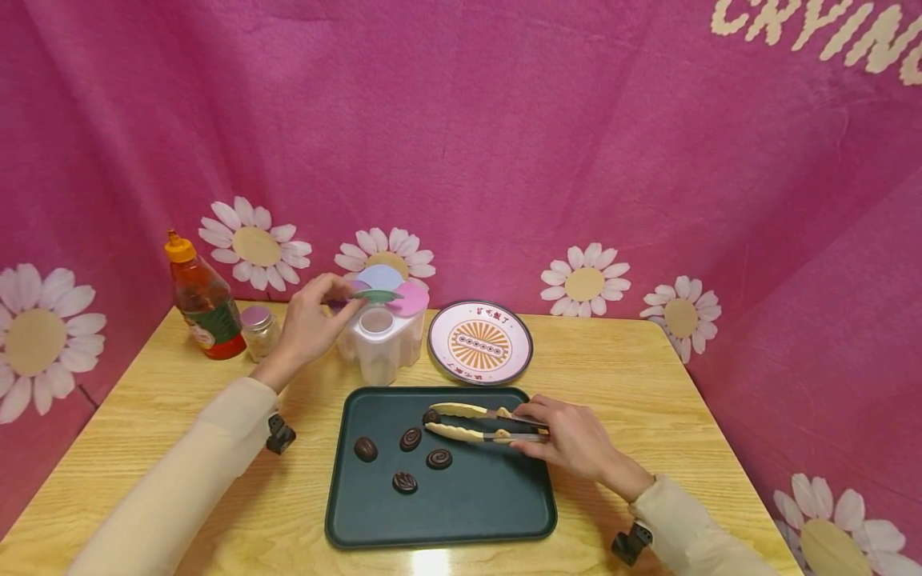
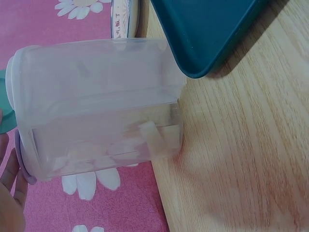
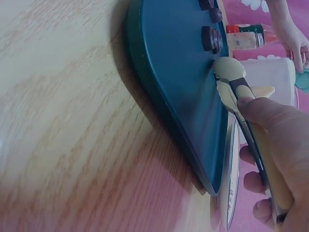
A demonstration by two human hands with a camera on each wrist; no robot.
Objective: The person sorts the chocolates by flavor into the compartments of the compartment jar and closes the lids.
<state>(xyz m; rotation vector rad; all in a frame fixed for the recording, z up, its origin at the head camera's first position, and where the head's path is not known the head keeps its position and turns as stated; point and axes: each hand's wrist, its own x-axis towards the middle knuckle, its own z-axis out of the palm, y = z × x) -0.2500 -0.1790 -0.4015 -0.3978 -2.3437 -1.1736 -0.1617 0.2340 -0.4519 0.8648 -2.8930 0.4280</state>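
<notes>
My left hand [image 1: 317,316] pinches the raised green lid [image 1: 379,295] of a translucent storage container [image 1: 379,364], whose round front opening is uncovered. Purple, blue and pink lids cover its other sections; in the left wrist view some pale pieces [image 2: 154,137] show through its wall. With my right hand [image 1: 576,440] I grip tongs [image 1: 461,434] with cream tips and metal arms. Their tips lie on either side of a dark chocolate [image 1: 430,416] on the dark green tray [image 1: 468,512]. Several more chocolates, among them a swirl-topped one [image 1: 439,458], lie left of the tongs.
A round patterned plate [image 1: 480,342] stands behind the tray, right of the container. At the back left are a red sauce bottle [image 1: 209,308] with an orange cap and a small glass jar [image 1: 261,332] with a purple lid. A pink cloth with flowers encloses the wooden table [image 1: 612,360].
</notes>
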